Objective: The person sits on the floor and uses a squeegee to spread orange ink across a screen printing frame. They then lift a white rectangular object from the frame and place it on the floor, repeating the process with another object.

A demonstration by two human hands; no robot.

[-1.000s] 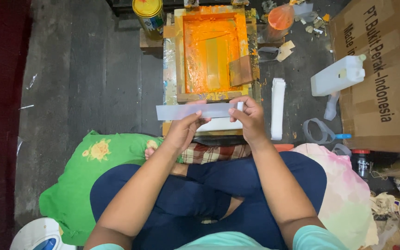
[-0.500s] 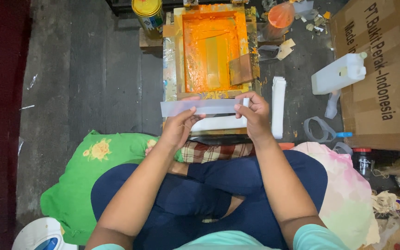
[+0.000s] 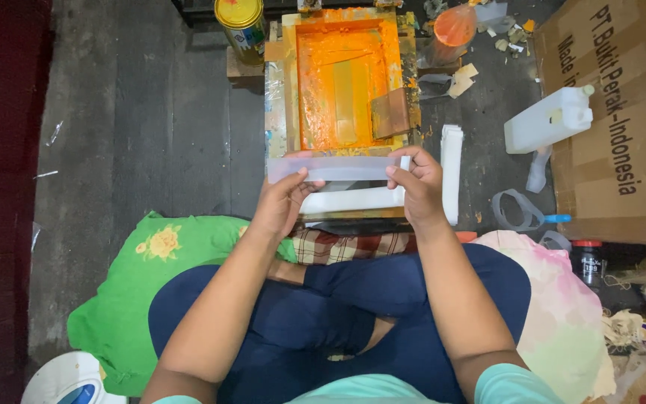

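Observation:
Both my hands hold one long, pale translucent plastic strip (image 3: 338, 167) stretched flat between them. My left hand (image 3: 284, 200) pinches its left end, my right hand (image 3: 417, 185) pinches its right end. The strip hangs just over the near edge of a wooden screen-printing frame (image 3: 291, 82) whose mesh is smeared with orange ink. A brown squeegee block (image 3: 390, 112) rests inside the frame at the right. Below the strip lies a stack of white strips (image 3: 353, 199). I sit cross-legged in dark blue trousers.
A yellow-lidded paint tin (image 3: 239, 16) stands left of the frame's far end, and a bag of orange ink (image 3: 454, 25) to its right. A white jerrycan (image 3: 549, 120) and a big cardboard box (image 3: 614, 120) sit at right. Another upright white stack (image 3: 451, 172), green cloth (image 3: 151, 269), dark concrete floor.
My hands and the strip have shifted slightly away from me, towards the frame's near edge. The strip now lies flatter and straighter between them.

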